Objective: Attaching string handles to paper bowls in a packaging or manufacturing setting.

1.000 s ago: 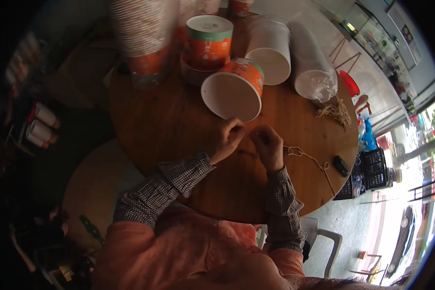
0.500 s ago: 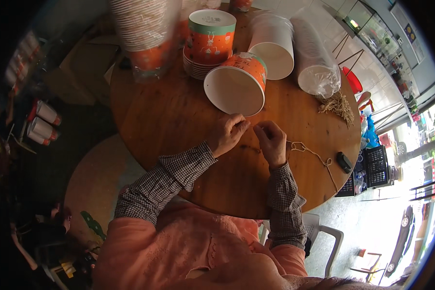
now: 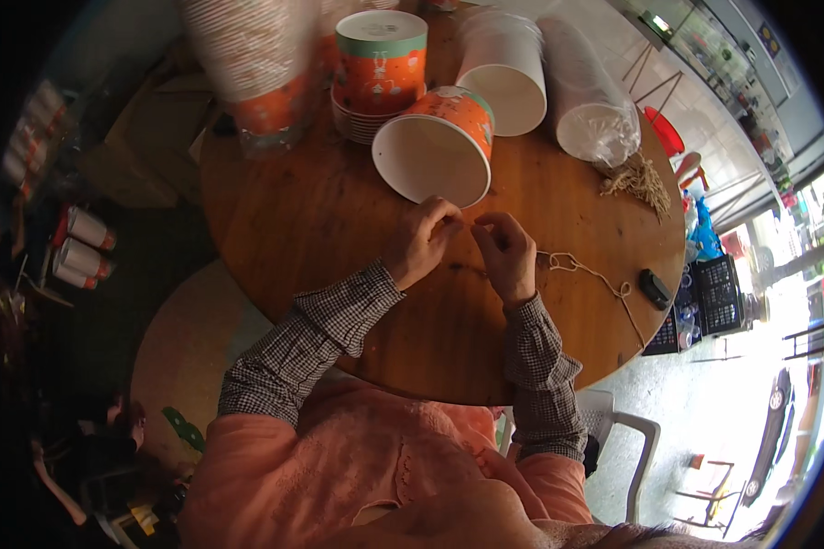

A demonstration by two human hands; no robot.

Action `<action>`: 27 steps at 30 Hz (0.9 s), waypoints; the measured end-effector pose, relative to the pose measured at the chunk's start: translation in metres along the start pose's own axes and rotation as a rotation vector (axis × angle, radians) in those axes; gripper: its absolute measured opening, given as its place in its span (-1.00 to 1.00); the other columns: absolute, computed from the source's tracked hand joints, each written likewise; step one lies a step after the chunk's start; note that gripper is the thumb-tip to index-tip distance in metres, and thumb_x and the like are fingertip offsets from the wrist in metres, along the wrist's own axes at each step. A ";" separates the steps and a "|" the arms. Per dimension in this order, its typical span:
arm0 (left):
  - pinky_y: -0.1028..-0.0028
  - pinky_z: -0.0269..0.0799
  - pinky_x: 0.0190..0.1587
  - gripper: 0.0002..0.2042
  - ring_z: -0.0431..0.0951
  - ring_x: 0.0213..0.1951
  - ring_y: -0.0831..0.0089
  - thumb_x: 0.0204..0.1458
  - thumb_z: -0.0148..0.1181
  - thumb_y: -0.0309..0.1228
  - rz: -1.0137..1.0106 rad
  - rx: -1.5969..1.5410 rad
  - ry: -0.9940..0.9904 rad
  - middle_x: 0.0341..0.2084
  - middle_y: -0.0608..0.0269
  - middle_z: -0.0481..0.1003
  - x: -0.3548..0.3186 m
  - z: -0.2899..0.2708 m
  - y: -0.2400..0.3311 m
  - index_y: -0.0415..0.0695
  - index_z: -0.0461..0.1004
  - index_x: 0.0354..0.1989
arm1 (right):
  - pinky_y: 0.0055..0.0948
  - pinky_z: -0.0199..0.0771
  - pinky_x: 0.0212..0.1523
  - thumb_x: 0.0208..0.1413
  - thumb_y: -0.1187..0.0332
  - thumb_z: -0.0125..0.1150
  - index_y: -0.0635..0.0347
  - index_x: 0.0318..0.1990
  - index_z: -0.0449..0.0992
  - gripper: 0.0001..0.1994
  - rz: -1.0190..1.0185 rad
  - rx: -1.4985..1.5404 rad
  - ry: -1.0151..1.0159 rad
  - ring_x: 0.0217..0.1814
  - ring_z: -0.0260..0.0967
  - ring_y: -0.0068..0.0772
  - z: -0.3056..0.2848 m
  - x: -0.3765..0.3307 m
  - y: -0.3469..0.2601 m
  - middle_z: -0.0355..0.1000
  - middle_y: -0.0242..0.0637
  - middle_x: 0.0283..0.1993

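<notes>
My right hand (image 3: 506, 256) is closed in a pinch, thumb against curled fingers. A thin beige string (image 3: 595, 274) runs out from beside it, with a small loop, across the wooden table. My left hand (image 3: 421, 242) is also closed, its fingertips almost meeting those of the right; what lies between them is too small to make out. Just beyond both hands an orange paper tub (image 3: 430, 163) lies on its side, its white open mouth toward me. The left fingertips are close to its rim; whether they touch cannot be told.
Behind stand upside-down orange tubs in a stack (image 3: 380, 73) and a tall bagged stack (image 3: 261, 91). Wrapped white tubs (image 3: 508, 91) and a plastic sleeve of lids (image 3: 595, 119) lie right of them. A string bundle (image 3: 641, 186) and a black object (image 3: 653, 288) are near the right edge.
The whole view has shifted slightly. My fingers have flexed a little, the left ones curling more, while both hands stay close together before the lying tub.
</notes>
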State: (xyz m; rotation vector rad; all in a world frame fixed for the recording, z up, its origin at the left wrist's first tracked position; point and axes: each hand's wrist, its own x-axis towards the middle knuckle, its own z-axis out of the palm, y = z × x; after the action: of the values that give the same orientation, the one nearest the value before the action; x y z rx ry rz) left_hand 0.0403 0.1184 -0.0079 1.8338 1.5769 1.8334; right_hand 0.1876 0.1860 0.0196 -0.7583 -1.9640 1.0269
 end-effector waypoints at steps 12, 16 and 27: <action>0.39 0.40 -0.30 -0.88 0.48 -0.34 0.26 -0.03 0.15 -0.63 0.032 0.050 -0.031 -0.42 0.12 0.41 0.003 0.005 -0.007 -0.23 0.36 -0.33 | -0.61 0.25 -0.52 0.04 0.44 0.21 0.25 -0.33 0.48 -0.91 0.017 -0.049 -0.130 -0.57 0.23 -0.67 -0.005 0.002 0.015 0.33 -0.35 -0.60; 0.31 0.41 -0.16 -0.66 0.46 -0.16 0.17 -0.04 0.23 -0.50 0.080 0.198 0.074 -0.28 0.06 0.43 0.015 0.018 -0.018 -0.22 0.31 -0.08 | -0.60 0.35 -0.47 0.12 0.42 0.17 0.31 -0.29 0.48 -0.88 0.042 0.289 0.104 -0.48 0.32 -0.65 -0.020 0.015 0.024 0.41 -0.39 -0.49; 0.49 0.46 -0.34 -0.80 0.56 -0.33 0.37 0.06 0.11 -0.46 -0.277 0.347 -0.100 -0.32 0.09 0.49 0.023 0.023 -0.016 -0.19 0.42 -0.14 | -0.50 0.35 0.07 0.18 0.46 0.10 0.27 -0.26 0.42 -0.93 0.154 0.877 0.074 0.06 0.32 -0.50 0.010 0.024 0.032 0.27 -0.20 0.19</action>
State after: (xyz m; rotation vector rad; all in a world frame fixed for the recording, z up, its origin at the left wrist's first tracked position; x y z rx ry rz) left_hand 0.0432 0.1545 -0.0094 1.6857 2.0904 1.3992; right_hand 0.1718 0.2164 -0.0024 -0.4304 -1.1961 1.7359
